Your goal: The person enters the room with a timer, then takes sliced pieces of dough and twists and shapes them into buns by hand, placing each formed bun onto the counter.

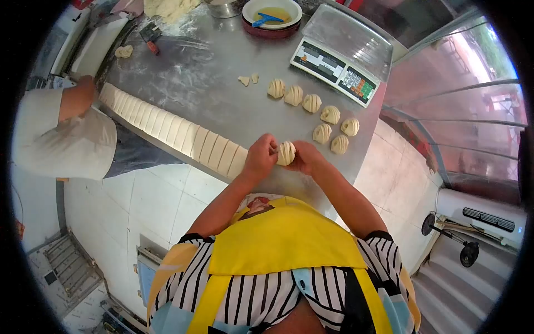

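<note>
Between my two hands, above the front edge of the steel table, is a twisted dough roll (pixel 286 153). My left hand (pixel 262 156) is closed at its left side, the fingers bent in a pinch. My right hand (pixel 305 157) holds the roll from the right, its fingers partly hidden behind the dough. A long row of cut dough strips (pixel 172 131) runs along the table edge to the left of my hands. Several shaped dough rolls (pixel 311 103) sit on the table beyond my right hand, and two small dough scraps (pixel 243 80) lie farther back.
A digital scale (pixel 334 64) stands at the back right of the table (pixel 206 83). Behind are a bowl with a blue brush (pixel 268 19), a metal bowl (pixel 222 8) and a dough mass (pixel 169 8). A co-worker's arm (pixel 77 99) reaches the table at left.
</note>
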Tool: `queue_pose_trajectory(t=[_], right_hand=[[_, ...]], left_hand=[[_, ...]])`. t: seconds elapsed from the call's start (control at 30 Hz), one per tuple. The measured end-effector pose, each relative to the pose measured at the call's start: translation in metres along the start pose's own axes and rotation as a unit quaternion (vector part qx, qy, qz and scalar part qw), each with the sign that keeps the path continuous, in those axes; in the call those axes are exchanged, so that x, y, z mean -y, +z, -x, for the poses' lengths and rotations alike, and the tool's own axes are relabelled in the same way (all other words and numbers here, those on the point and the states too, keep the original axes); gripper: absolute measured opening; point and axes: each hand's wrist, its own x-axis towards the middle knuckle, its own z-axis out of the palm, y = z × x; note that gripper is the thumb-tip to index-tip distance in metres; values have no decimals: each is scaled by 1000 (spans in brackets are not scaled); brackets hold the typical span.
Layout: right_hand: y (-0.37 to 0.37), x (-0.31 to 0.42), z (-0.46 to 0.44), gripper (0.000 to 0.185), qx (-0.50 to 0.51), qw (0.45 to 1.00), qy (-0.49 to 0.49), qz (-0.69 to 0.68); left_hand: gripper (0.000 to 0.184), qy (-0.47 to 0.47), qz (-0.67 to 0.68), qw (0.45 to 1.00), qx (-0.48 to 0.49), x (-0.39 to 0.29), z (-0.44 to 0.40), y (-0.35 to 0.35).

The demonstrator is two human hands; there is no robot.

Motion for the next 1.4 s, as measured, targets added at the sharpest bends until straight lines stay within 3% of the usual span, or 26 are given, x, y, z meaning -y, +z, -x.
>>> queue_pose_trajectory(t=[0.07, 0.17, 0.27, 0.37, 0.4, 0.5, 0.6, 0.7, 0.8, 0.9, 0.97, 1.1, 1.17, 1.23, 1.27, 1.37, 1.4], right_hand=[[-3, -2, 0, 29, -12, 999, 25, 33], [2, -5, 11, 29, -15, 999, 0, 48], [-10, -17, 2, 32, -66, 990, -75, 100], [-21, -24, -6, 34, -56, 984, -145, 89], [-25, -27, -8, 34, -39, 983, -163, 72], [-49, -36, -29, 29, -10, 962, -146, 230], [-60, -48, -43, 22, -35, 899, -179, 398], [-60, -60, -56, 20, -174, 685, -308, 637], [-64, -44, -47, 21, -25, 889, -166, 426], [-52, -30, -36, 23, -56, 843, -172, 506], [-48, -36, -42, 24, -126, 774, -209, 584], [-50, -51, -52, 22, -232, 617, -289, 695], [-53, -53, -53, 20, -222, 648, -298, 664], [-56, -49, -53, 19, -199, 703, -277, 624], [-55, -41, -52, 18, -181, 742, -251, 595], [-38, -34, -34, 15, -175, 818, -180, 517], [-33, -29, -29, 14, -184, 834, -162, 495]], left_hand=[[27, 40, -4, 997, -61, 2, -4, 5], [26, -82, 69, 982, 155, 10, -13, 0], [33, 3, 42, 983, 177, 28, -18, 9], [26, -136, 133, 962, 197, 34, -24, 17], [23, -129, 74, 967, 207, 39, -27, 21], [17, -135, -42, 964, 224, 58, -29, 35], [19, -180, -43, 957, 222, 66, -14, 44], [23, -163, -52, 962, 214, 69, -12, 45], [23, -130, -57, 971, 191, 77, -9, 51], [24, -192, 0, 956, 223, 65, -9, 43], [25, -278, 119, 911, 279, 54, -18, 31], [26, -279, 129, 918, 251, 69, -20, 38], [24, -252, 83, 942, 206, 67, -12, 44], [20, -69, -69, 990, 100, 91, 0, 62], [18, 25, -147, 988, 43, 86, -1, 61], [13, -223, 59, 965, 129, 62, -4, 47], [12, -237, 62, 959, 146, 57, -6, 46]])
